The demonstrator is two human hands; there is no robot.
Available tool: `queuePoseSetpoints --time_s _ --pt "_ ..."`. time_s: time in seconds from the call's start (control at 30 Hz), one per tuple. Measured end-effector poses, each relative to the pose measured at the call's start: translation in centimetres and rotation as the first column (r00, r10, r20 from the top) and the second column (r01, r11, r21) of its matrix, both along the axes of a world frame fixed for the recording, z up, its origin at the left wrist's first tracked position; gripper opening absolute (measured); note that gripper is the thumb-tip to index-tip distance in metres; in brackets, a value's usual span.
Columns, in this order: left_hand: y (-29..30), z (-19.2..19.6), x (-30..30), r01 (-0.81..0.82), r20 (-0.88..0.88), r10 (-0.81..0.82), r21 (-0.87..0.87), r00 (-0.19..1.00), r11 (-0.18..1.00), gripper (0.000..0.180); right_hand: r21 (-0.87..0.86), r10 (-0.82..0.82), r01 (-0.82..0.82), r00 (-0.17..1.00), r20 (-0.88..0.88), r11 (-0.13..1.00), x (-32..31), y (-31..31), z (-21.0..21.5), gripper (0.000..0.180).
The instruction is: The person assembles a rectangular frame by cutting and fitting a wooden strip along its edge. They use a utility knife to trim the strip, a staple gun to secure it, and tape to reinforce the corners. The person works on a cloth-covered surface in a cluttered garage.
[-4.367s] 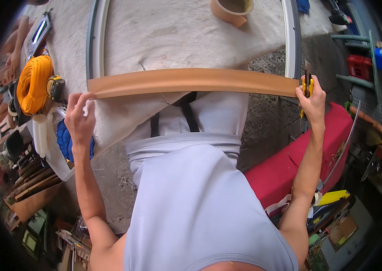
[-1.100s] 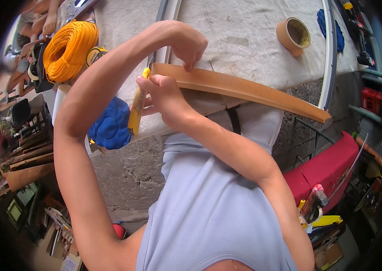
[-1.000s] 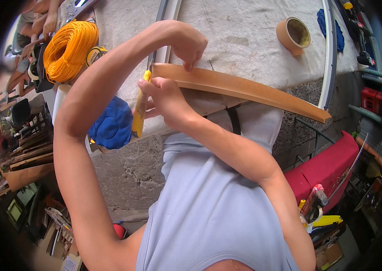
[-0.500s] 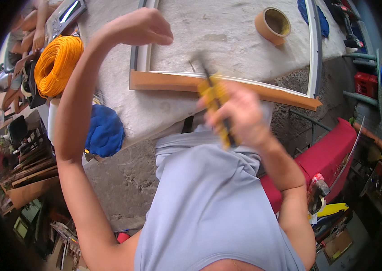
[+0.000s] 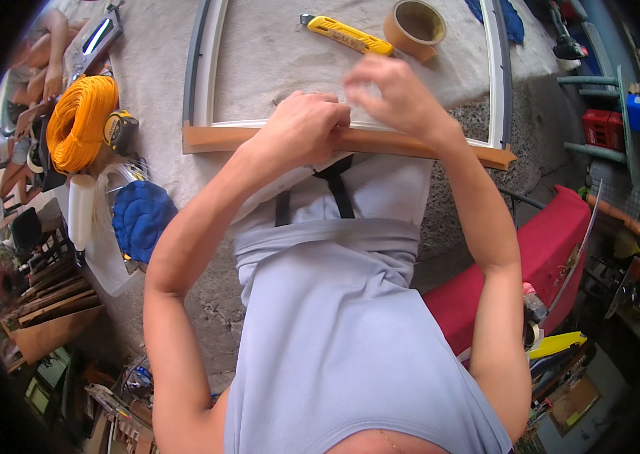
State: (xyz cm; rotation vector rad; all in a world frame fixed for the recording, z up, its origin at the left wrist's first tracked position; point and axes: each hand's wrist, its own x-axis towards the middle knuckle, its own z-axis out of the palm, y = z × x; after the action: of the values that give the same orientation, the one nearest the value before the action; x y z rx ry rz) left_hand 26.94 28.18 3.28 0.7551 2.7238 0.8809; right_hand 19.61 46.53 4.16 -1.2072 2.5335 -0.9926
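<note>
A rectangular frame (image 5: 495,83), white inside and dark grey outside, lies on the cloth-covered table. Brown tape (image 5: 218,139) runs along its near bar and sticks out past the right corner. My left hand (image 5: 298,127) rests on that bar with its fingers curled down at the tape; its fingertips are partly hidden. Just right of it my right hand (image 5: 395,92) hovers over the bar, thumb and fingers apart, slightly blurred, with nothing seen in it. Inside the frame a yellow utility knife (image 5: 350,35) lies beside a roll of brown tape (image 5: 403,36).
On the left are a coil of orange rope (image 5: 70,125), a tape measure (image 5: 118,130), a white cylinder (image 5: 80,208) and a blue cloth (image 5: 142,219). A red-covered piece (image 5: 554,234) stands on the right. Another person's arm (image 5: 55,57) shows at far left.
The utility knife has left my right hand and now lies by the tape roll. My left hand has come down to the taped bar, and my right hand has moved up beside it.
</note>
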Motion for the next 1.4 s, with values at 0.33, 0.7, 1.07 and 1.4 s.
queuePoseSetpoints --time_s 0.33,0.7,1.07,1.4 --pt "0.5 0.9 0.7 0.061 0.009 -0.061 -0.047 0.998 0.997 0.012 0.175 0.056 -0.060 0.998 0.029 0.983 5.5 2.3 0.0 0.018" --pt "-3.3 1.3 2.4 -0.014 -0.072 0.003 -0.155 0.997 0.988 0.012 0.173 0.054 -0.027 0.987 -0.153 0.985 6.2 2.8 -0.7 0.024" --pt "-7.6 2.3 3.6 -0.098 -0.051 0.088 -0.265 0.995 0.959 0.013 0.198 -0.026 0.072 0.973 -0.228 0.978 6.7 4.4 -0.4 0.025" --pt "-10.7 2.5 4.2 -0.165 -0.131 0.130 -0.303 0.983 0.939 0.013 0.134 -0.065 0.101 0.966 -0.251 0.986 6.3 8.5 -0.4 0.010"
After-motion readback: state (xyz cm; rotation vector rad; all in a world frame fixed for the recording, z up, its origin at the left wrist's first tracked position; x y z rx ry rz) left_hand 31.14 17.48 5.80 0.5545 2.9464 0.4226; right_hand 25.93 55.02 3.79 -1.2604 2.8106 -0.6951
